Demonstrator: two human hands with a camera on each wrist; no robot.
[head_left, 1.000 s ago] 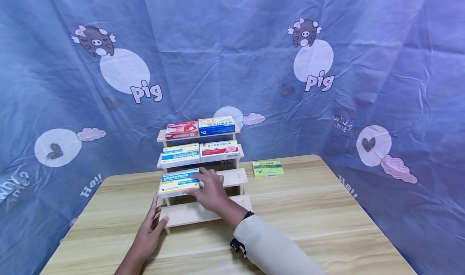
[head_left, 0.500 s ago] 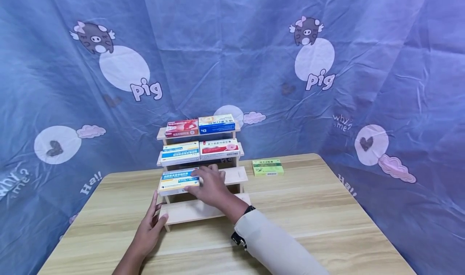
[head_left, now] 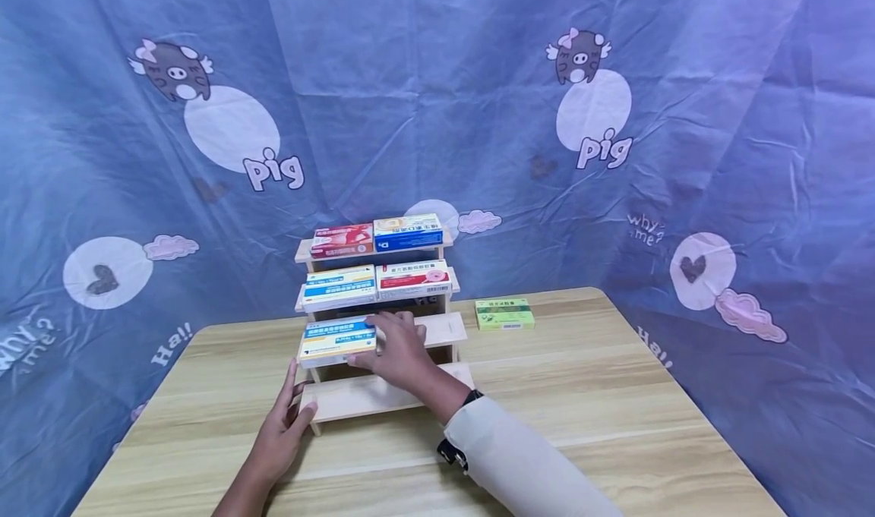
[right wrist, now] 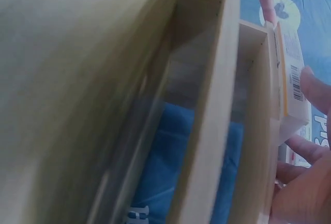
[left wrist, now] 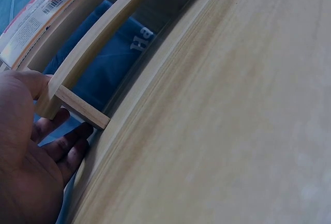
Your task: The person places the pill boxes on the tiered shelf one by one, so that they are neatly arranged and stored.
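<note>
A white, blue and yellow medicine box (head_left: 335,342) lies on the left part of the third step down of a wooden stepped rack (head_left: 369,395). My right hand (head_left: 403,354) holds this box at its right end. In the right wrist view the thumb (right wrist: 314,87) presses the barcode face, with other fingers at the box's end. My left hand (head_left: 279,433) grips the left end of the lowest step. Seen from the left wrist, its thumb lies over the board and the other fingers (left wrist: 67,144) curl beneath, near the rack's leg (left wrist: 83,107).
On the top step sit a red box (head_left: 343,240) and a blue-and-white box (head_left: 408,232). Below them are another blue-and-yellow box (head_left: 339,288) and a red-and-white box (head_left: 413,278). A green box (head_left: 504,314) lies on the table (head_left: 581,395), right of the rack. Blue cloth (head_left: 424,84) hangs behind.
My right fingers have shifted slightly toward the box's right end. The box stays in nearly the same place on its step. My left hand keeps its grip on the rack.
</note>
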